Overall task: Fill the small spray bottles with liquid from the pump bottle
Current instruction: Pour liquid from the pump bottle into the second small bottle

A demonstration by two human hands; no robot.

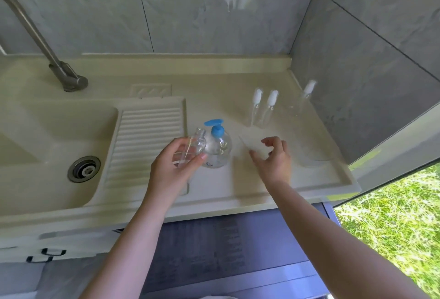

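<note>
A small clear bottle (195, 147) with no cap is held in the left hand (175, 167), just in front of the ribbed washboard (145, 141). Fingers and thumb are curled round its lower half. The bottle is tilted — its long side runs from the palm up and away, and its open neck points toward the wall, leaning a little to the right. It is right beside the pump bottle (217, 147), maybe touching; that cannot be told.

The pump bottle is stood upright on the pale counter (238, 186). Its blue spout is pointed to the left.

The right hand (273, 158) is held over the counter, fingers loosely bent, with nothing gripped. A faint clear thing lies under it, too blurry to name.

Three more spray bottles with white tops (258, 105) (270, 107) (304, 98) are stood upright farther back — two close together, one apart near the right wall.
</note>
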